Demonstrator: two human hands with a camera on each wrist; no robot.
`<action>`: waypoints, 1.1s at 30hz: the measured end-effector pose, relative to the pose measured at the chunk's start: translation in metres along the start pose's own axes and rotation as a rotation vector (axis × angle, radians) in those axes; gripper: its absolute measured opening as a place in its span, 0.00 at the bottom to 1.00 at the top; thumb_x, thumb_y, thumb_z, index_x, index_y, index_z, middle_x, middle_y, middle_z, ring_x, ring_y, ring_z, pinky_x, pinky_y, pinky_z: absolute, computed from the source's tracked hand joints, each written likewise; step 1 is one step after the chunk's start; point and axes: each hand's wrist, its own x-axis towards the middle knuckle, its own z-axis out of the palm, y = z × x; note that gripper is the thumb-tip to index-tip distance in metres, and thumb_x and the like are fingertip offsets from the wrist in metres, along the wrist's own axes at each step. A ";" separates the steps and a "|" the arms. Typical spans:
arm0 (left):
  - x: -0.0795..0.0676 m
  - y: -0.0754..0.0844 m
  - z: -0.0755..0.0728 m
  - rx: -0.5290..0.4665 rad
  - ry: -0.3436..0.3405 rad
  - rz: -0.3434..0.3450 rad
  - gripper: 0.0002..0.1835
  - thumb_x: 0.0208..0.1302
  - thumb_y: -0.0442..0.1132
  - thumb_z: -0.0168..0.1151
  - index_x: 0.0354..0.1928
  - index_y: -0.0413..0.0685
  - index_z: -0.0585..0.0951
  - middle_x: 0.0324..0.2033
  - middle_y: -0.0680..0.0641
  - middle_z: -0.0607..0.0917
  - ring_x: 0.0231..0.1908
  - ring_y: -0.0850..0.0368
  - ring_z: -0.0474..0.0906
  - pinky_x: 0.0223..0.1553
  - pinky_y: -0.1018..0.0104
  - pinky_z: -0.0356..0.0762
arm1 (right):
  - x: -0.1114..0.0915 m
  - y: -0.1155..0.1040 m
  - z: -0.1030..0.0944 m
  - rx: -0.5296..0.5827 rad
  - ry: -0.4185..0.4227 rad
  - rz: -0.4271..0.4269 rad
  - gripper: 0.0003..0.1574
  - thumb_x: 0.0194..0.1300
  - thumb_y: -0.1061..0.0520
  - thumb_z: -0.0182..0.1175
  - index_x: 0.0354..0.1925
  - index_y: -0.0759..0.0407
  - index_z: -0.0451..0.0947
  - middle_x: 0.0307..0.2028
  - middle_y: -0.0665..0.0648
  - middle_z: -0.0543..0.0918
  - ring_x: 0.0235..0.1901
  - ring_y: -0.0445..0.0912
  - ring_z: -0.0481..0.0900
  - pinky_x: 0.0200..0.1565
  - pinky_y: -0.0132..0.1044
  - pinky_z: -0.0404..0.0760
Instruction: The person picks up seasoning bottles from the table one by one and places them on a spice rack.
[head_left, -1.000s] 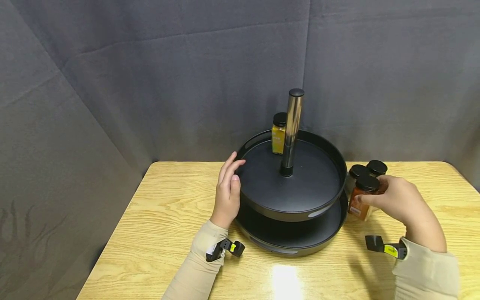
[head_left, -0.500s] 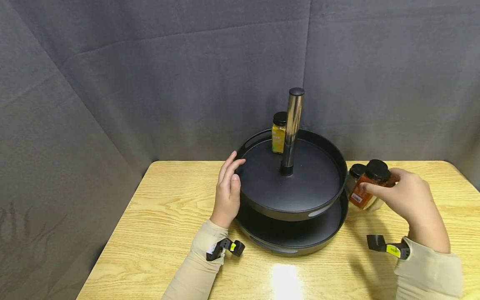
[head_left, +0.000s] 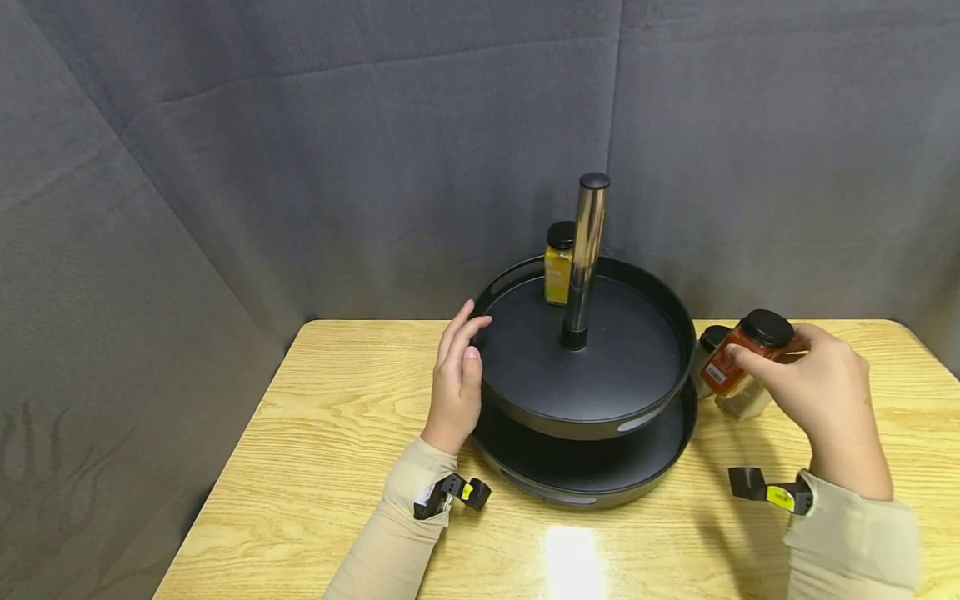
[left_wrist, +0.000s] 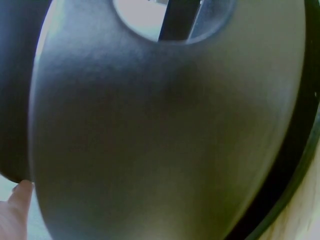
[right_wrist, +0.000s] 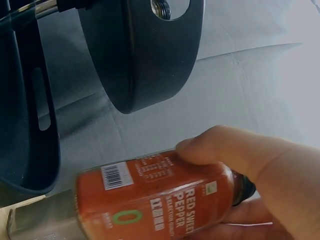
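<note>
My right hand (head_left: 825,383) grips a spice jar of red sweet pepper (head_left: 729,365) with a black lid, thumb on one side. In the right wrist view the spice jar (right_wrist: 150,197) lies tilted, its orange-red label and barcode showing. Left of it stands the two-tier round black tray, its upper tier (head_left: 592,387) above a lower tier (head_left: 577,479). Fingers extended, my left hand (head_left: 455,387) rests against the upper tier's left rim. A jar with a yellow label (head_left: 557,277) stands on the upper tier, behind the metal post (head_left: 588,242).
Beside the tray's right edge, a black-lidded jar (head_left: 713,337) and a pale-filled jar (head_left: 745,405) stand partly hidden by the held one. A grey cloth (head_left: 375,167) hangs behind the wooden table (head_left: 337,400).
My right hand has lifted the red sweet pepper jar up and slightly back, tilting it, which uncovers part of the pale jar below. My left hand stays at the rim.
</note>
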 end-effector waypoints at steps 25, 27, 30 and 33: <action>0.002 0.000 0.000 0.003 0.013 0.024 0.24 0.77 0.44 0.38 0.63 0.41 0.76 0.73 0.41 0.66 0.73 0.47 0.61 0.70 0.48 0.60 | -0.002 -0.021 0.007 0.278 0.392 -0.009 0.15 0.52 0.54 0.76 0.36 0.59 0.83 0.26 0.28 0.73 0.30 0.24 0.72 0.33 0.13 0.70; 0.002 0.000 0.000 0.003 0.010 0.023 0.24 0.77 0.43 0.38 0.64 0.41 0.76 0.73 0.41 0.66 0.73 0.47 0.61 0.70 0.48 0.61 | -0.003 -0.022 0.007 0.303 0.412 -0.021 0.13 0.53 0.55 0.75 0.35 0.56 0.83 0.27 0.30 0.73 0.33 0.25 0.71 0.33 0.12 0.70; 0.001 -0.001 0.000 0.004 0.007 0.018 0.24 0.76 0.41 0.39 0.64 0.41 0.76 0.73 0.42 0.66 0.73 0.48 0.60 0.70 0.48 0.60 | -0.004 -0.025 0.007 0.323 0.433 -0.038 0.12 0.53 0.57 0.76 0.35 0.54 0.82 0.28 0.32 0.73 0.36 0.27 0.71 0.35 0.12 0.71; -0.001 -0.002 0.000 0.000 0.005 0.016 0.24 0.76 0.41 0.39 0.64 0.41 0.76 0.73 0.41 0.66 0.73 0.47 0.60 0.70 0.47 0.60 | -0.006 -0.029 0.007 0.334 0.457 -0.066 0.14 0.53 0.60 0.76 0.39 0.59 0.84 0.30 0.32 0.73 0.38 0.27 0.71 0.37 0.13 0.72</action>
